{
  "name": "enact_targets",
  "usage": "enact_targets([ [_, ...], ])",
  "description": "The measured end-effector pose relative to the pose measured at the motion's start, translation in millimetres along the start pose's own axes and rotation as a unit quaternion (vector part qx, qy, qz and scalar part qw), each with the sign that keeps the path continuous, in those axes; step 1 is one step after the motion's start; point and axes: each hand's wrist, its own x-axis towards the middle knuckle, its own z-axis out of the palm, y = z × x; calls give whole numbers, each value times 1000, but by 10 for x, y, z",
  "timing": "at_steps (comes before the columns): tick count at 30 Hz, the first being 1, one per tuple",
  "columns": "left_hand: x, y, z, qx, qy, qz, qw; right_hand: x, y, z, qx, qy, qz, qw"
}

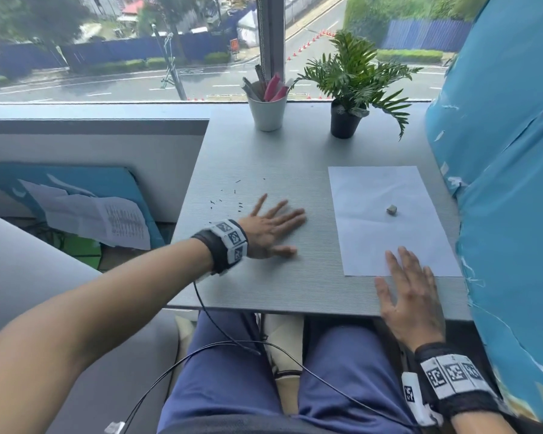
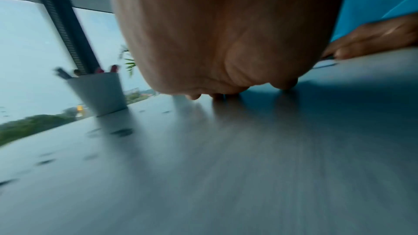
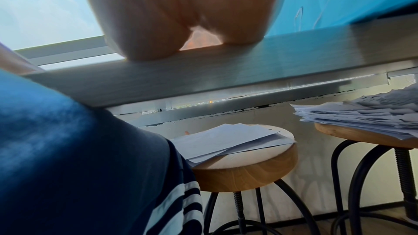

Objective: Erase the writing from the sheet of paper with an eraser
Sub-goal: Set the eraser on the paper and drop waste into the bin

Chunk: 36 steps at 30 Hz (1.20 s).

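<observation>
A white sheet of paper (image 1: 389, 220) lies on the right half of the grey table (image 1: 257, 158); no writing shows on it. A small grey eraser (image 1: 391, 209) sits loose near the sheet's middle, touched by neither hand. My left hand (image 1: 270, 227) lies flat on the bare tabletop left of the sheet, fingers spread, blurred. Dark eraser crumbs (image 1: 229, 198) are scattered just beyond it. My right hand (image 1: 408, 292) rests flat at the table's front edge, fingers straight, fingertips on the sheet's near edge. In the left wrist view the left hand (image 2: 226, 42) hovers low over the blurred tabletop.
A white cup (image 1: 267, 111) of pens and a potted plant (image 1: 347, 89) stand at the back by the window. A blue covered bulk (image 1: 502, 151) borders the table's right side. Under the table, two wooden stools (image 3: 244, 171) carry stacked papers (image 3: 226, 140).
</observation>
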Motion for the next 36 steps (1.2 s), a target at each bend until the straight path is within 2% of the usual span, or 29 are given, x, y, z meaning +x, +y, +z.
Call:
enact_targets([
  [4,-227,-495,-65,-8,-38,-188,981,0,-7,-2,3,0,0,1000],
  [6,-279,-490,-104,-3,-36,-244,969,-1,-6,2,2,1,1,1000],
  [7,-276,-414,-117,-2,-25,-231,973,-3,-5,5,1,1,0,1000],
  [8,-262,-288,-125,0,-11,-184,983,-4,-7,5,1,2,0,1000],
  [10,-227,40,-119,10,8,-33,999,0,-9,-1,1,3,-1,1000],
  [12,-172,340,-63,39,6,93,995,-3,-10,-8,2,3,-1,1000],
  [14,-104,415,0,45,-4,129,991,-6,-5,-14,4,4,0,1000],
  [17,-63,90,3,23,-1,73,997,-4,-7,-8,3,2,0,1000],
  [22,-199,-628,-63,3,-18,-106,994,-1,0,14,6,7,1,1000],
  [24,-248,-708,-97,12,-31,-176,984,3,-3,19,7,7,1,1000],
  [26,-234,-646,-137,15,-19,-213,977,0,-5,18,7,7,0,1000],
  [27,-199,-582,-160,8,-2,-208,978,-1,-3,17,6,7,0,1000],
  [29,-69,-427,-210,-8,25,-146,989,-2,4,16,3,2,-2,1000],
  [32,241,-193,-252,-4,9,-45,999,0,12,20,5,2,-1,1000],
  [34,410,-150,-258,-13,-10,-54,998,2,8,19,5,3,0,1000],
  [36,474,-221,-276,-51,-17,-104,993,3,-1,20,4,-1,1,1000],
])
